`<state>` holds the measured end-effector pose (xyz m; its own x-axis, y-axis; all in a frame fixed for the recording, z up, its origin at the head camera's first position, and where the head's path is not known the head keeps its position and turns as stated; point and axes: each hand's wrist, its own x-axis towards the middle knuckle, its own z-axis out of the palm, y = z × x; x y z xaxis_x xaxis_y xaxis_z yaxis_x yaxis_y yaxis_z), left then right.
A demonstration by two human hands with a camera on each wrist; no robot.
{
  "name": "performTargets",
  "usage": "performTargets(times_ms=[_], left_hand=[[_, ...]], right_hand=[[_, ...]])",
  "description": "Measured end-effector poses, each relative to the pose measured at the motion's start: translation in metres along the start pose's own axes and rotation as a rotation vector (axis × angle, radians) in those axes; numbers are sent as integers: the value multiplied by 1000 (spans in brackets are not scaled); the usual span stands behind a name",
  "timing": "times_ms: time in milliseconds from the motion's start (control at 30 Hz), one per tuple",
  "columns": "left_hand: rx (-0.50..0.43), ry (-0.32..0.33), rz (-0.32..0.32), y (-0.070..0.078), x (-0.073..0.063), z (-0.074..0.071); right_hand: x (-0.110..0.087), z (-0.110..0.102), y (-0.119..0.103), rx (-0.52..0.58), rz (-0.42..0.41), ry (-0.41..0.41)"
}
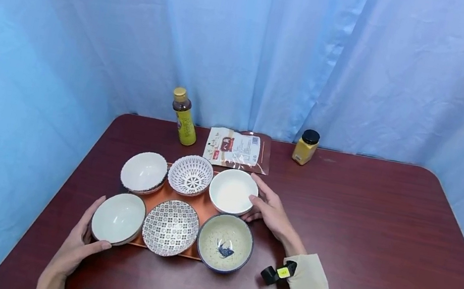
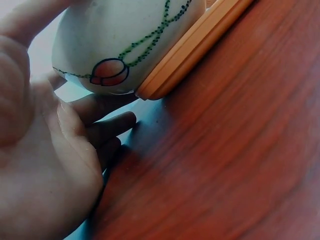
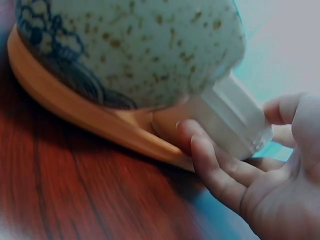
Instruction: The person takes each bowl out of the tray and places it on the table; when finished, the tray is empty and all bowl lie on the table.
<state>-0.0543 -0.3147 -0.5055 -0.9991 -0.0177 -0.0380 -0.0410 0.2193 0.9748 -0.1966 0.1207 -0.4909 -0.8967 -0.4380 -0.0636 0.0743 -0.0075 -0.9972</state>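
My left hand [image 1: 75, 241] holds the side of a white bowl [image 1: 118, 218] at the front left, thumb near its rim. The left wrist view shows green vines and a red bud on that bowl's outside [image 2: 107, 45]. At the back right, my right hand [image 1: 273, 215] grips a plain white bowl [image 1: 233, 191], with the thumb at its rim and fingers low on its side. Between and beside these stand a checked bowl [image 1: 170, 228], a fish-painted bowl [image 1: 224, 243], a bowl with a radiating pattern [image 1: 191, 175] and a white bowl with a dark outside [image 1: 144, 172].
Under the bowls lies an orange tray [image 1: 204, 205] on the dark red wooden table [image 1: 359, 237]. Behind it stand a yellow-labelled bottle [image 1: 185, 126], a flat food packet [image 1: 236, 149] and a yellow jar with a black lid [image 1: 305, 149]. Blue curtains [image 1: 231, 37] enclose the table.
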Motion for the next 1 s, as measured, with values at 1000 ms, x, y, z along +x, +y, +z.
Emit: performTargets(times_ms=[1000], left_hand=[[9,4,-40,3,-2,0]], right_hand=[[-4,-6,-17,-51,-6,249]])
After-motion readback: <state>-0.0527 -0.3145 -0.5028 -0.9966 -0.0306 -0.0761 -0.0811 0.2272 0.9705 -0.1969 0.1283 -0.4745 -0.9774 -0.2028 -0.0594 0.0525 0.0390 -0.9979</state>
